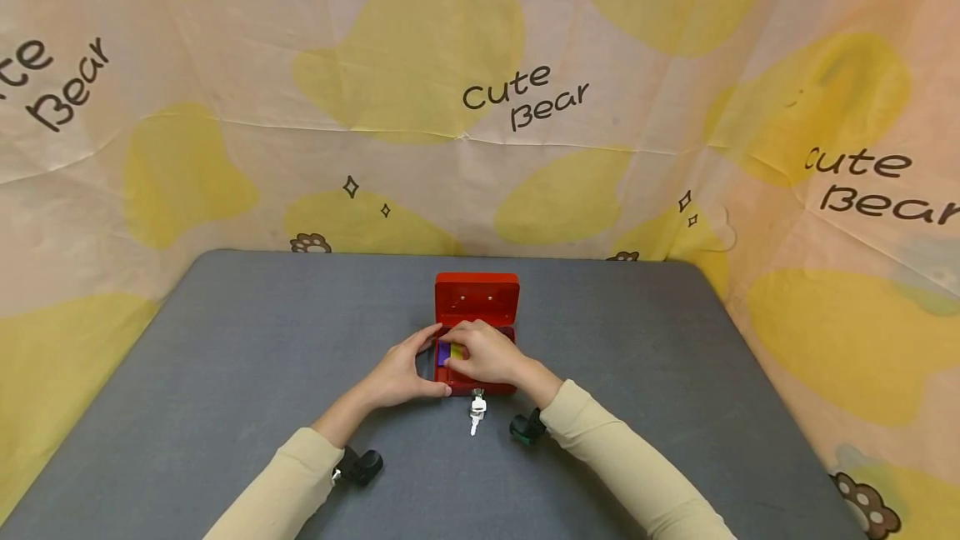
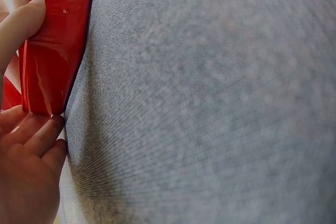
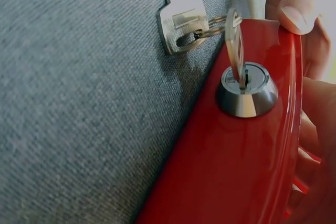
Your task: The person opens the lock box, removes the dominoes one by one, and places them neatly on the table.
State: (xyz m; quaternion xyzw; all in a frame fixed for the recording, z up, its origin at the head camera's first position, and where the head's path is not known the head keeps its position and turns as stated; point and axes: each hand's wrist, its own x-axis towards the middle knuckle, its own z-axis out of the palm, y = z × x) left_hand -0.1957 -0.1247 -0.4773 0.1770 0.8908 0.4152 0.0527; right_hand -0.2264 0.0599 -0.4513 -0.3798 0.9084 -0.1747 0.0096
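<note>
A small red cash box (image 1: 491, 388) stands on the table with its lid (image 1: 477, 297) raised. My left hand (image 1: 401, 372) grips the box's left side, thumb at the front corner and fingers along the side wall. Over the inside reaches my right hand (image 1: 486, 353), its thumb and fingers around a small purple-and-yellow piece (image 1: 444, 354). That hand hides much of the interior. One key (image 3: 234, 43) sits in the silver front lock (image 3: 247, 95). From it a second key (image 3: 181, 22) hangs by a ring in front of the box.
The box stands near the middle of a grey cloth-covered table (image 1: 300, 315). A printed fabric backdrop (image 1: 420, 48) rises behind the table and along its sides. Black wrist cameras (image 1: 363, 467) sit below both wrists, near the tabletop.
</note>
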